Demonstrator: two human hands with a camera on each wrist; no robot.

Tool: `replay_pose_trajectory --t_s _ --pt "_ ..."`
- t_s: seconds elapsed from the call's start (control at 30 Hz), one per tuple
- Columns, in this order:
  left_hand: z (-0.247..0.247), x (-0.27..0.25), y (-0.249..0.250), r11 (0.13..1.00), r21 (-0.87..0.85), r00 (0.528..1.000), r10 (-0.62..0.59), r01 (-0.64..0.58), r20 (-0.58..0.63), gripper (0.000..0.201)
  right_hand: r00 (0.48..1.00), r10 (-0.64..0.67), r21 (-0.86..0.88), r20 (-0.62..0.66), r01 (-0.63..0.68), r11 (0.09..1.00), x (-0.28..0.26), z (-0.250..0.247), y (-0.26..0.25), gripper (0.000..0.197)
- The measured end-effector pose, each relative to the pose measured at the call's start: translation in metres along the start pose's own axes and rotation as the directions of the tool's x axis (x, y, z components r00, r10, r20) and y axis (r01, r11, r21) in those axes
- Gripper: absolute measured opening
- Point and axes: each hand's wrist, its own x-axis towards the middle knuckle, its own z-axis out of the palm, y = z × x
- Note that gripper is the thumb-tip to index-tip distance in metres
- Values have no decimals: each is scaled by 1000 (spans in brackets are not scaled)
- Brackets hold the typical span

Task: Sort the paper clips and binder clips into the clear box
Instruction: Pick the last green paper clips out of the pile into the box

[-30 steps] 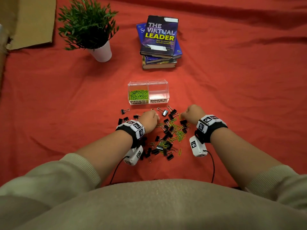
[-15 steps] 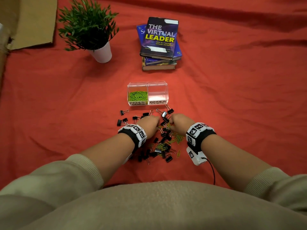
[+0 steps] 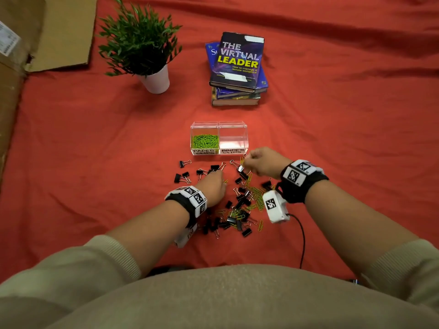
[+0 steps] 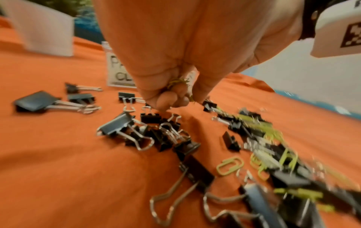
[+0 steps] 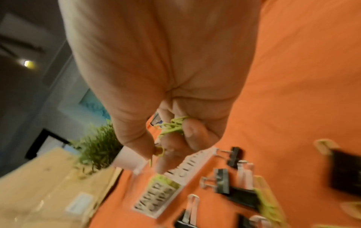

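The clear box (image 3: 219,125) has two compartments: the left, labelled PAPER CLIPS, holds green paper clips (image 3: 205,141); the right, labelled BINDER CLIPS, looks bare. A heap of black binder clips (image 3: 240,204) and green paper clips (image 3: 256,194) lies on the red cloth in front of it. My right hand (image 3: 260,162) is raised just right of the box front and grips a bunch of green paper clips (image 5: 171,125). My left hand (image 3: 213,186) is down on the heap's left side, fingers curled round green paper clips (image 4: 176,81).
A potted plant (image 3: 147,58) in a white pot and a stack of books (image 3: 237,70) stand behind the box. Flat cardboard (image 3: 47,32) lies at the far left. Loose binder clips (image 3: 184,163) spread left of the heap. A wrist camera cable (image 3: 303,236) trails to the right.
My right hand has lifted out of the heap and moved up and right toward the box front, carrying paper clips. The left hand stays low on the heap.
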Motion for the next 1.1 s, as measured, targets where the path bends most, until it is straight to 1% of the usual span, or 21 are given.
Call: replay_pose_trajectory --t_s 0.07,0.1,0.17,0.2,0.27,0.33,0.37,0.4,0.5,0.6,0.63,0.7,0.8,0.87,0.93,0.97,1.03,1.1 --pt "-4 -2 -7 995 -84 999 -52 52 2 17 998 -43 154 -47 50 987 9 -3 -25 20" --pt "-7 -4 -10 990 -119 997 -74 72 -6 13 995 -63 185 -75 76 980 17 -2 -37 21" --pt "-13 -7 -17 980 -173 994 -102 93 -41 12 988 -103 157 -118 121 980 34 3 -62 24" --pt "-16 -9 -21 976 -194 992 -112 100 -54 14 984 -118 91 -137 131 987 43 7 -74 25" --pt "-23 -13 -28 968 -224 989 -130 113 -64 14 976 -134 -118 -174 115 986 62 18 -93 26" --pt "-29 -15 -37 965 -237 989 -133 112 -72 13 967 -146 -326 -209 72 943 76 32 -107 27" --pt "-33 -16 -41 966 -234 989 -133 113 -71 13 966 -149 -395 -210 56 917 84 40 -111 22" --pt "-37 -17 -44 967 -229 988 -135 116 -70 13 969 -146 -453 -199 41 891 88 46 -115 17" --pt "-50 -17 -51 978 -166 988 -138 125 -70 18 978 -126 -524 -164 21 851 98 58 -115 21" --pt "-69 -11 -52 992 -81 990 -108 101 -89 11 979 -153 -485 -137 68 872 95 58 -112 28" --pt "-76 -7 -50 993 -64 990 -101 94 -101 9 976 -163 -457 -145 80 886 93 56 -110 32" --pt "-91 4 -44 997 -31 986 -76 73 -145 12 961 -181 -383 -207 91 919 84 46 -106 37" --pt "-110 25 -31 998 46 982 -25 34 -189 15 927 -220 -253 -304 144 957 67 24 -94 34" --pt "-117 38 -22 993 112 983 -6 27 -183 17 919 -179 -125 -350 144 982 50 9 -77 28" --pt "-121 48 -16 984 177 987 17 11 -158 18 923 -122 -35 -364 118 992 34 -3 -53 28" --pt "-120 51 -14 979 204 989 23 6 -143 18 928 -94 -39 -361 86 996 26 -8 -39 28" --pt "-118 55 -11 973 230 990 41 -9 -135 19 939 -37 -116 -343 -3 993 12 -11 -11 24" --pt "-112 53 -10 967 250 981 91 -47 -170 22 953 -3 -223 -303 -68 972 3 -9 14 22"
